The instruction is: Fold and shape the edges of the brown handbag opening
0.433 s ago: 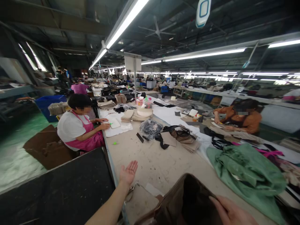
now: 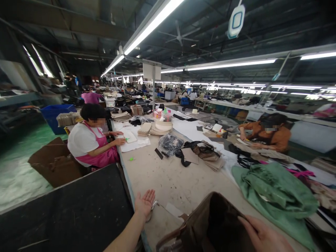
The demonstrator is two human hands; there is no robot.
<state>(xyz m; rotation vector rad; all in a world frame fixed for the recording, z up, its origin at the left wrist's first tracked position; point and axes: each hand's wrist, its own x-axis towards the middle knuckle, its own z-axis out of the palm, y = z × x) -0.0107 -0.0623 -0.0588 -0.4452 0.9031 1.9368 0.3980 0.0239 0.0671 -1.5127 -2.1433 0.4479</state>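
Observation:
My left hand [image 2: 144,204] is held palm up over the table's left edge, fingers stretched out, with nothing in it. Just behind it lies a pair of scissors [image 2: 154,205], partly hidden by the hand. At the lower right, my right hand [image 2: 262,231] grips the rim of a dark brown bag [image 2: 195,227]; the thumb is hidden. The bag's mouth gapes toward me and its inside is in shadow. A white scrap [image 2: 174,210] lies on the table between the bag and the scissors.
The beige table [image 2: 154,178] stretches ahead. On it are a plastic-wrapped bundle [image 2: 170,144], stacked brown pieces [image 2: 210,159] and a green cloth [image 2: 275,196]. A black surface [image 2: 65,210] adjoins at left. One person in a pink apron [image 2: 101,148] sits left; another in orange [image 2: 278,138] works right.
My left hand has dropped slightly and now covers more of the scissors. The view has shifted a little. My right hand keeps its hold on the bag.

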